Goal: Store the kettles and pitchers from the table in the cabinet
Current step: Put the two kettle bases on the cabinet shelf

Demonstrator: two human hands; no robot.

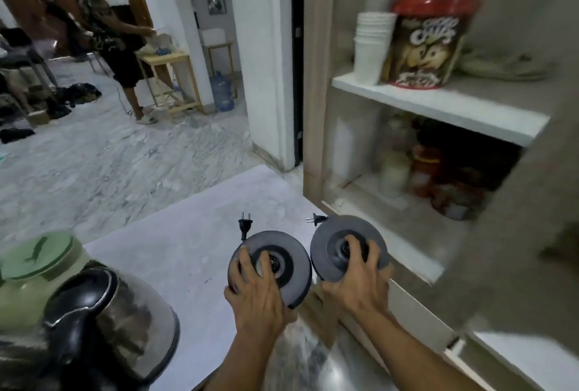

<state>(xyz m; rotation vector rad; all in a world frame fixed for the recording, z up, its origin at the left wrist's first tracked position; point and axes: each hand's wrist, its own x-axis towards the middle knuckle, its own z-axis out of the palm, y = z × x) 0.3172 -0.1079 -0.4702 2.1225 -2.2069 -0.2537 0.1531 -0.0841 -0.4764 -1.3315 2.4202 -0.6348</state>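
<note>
My left hand [257, 290] grips one kettle base [272, 262]; my right hand [357, 277] grips the other base [347, 246], before the open cabinet [438, 105]. I should tuck plugs clear and slide both flat onto the lower shelf [391, 234].

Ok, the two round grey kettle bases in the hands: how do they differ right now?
The left grey kettle base lies flatter with its plug pointing up; the right grey kettle base tilts more toward the camera, its plug pointing left. Both are dark discs with a central connector, each held by one hand.
</note>
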